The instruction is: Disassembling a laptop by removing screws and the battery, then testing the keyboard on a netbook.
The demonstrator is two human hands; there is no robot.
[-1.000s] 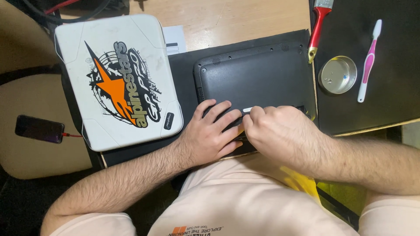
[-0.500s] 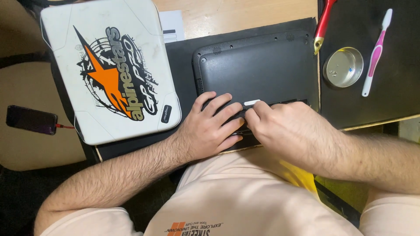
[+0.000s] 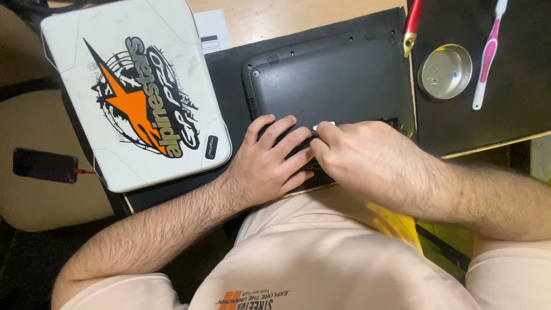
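A black laptop (image 3: 330,80) lies upside down on a black mat (image 3: 229,74), its underside facing up. My left hand (image 3: 270,158) rests on the laptop's near edge with fingers spread, pressing on it. My right hand (image 3: 367,158) is beside it on the same edge, fingertips touching a small white part (image 3: 325,124) at the battery bay. The near edge of the laptop is hidden under both hands, so I cannot see exactly what they grip.
A white laptop case with an orange and black star graphic (image 3: 132,92) lies to the left. A dark phone with a red cable (image 3: 45,165) sits on a beige seat. On the right lie a small metal dish (image 3: 445,72), a pink toothbrush (image 3: 488,51) and a red-handled tool (image 3: 412,23).
The view has drifted so everything sits slightly lower and left in frame. Both hands stay on the laptop's near edge, fingers shifting only slightly.
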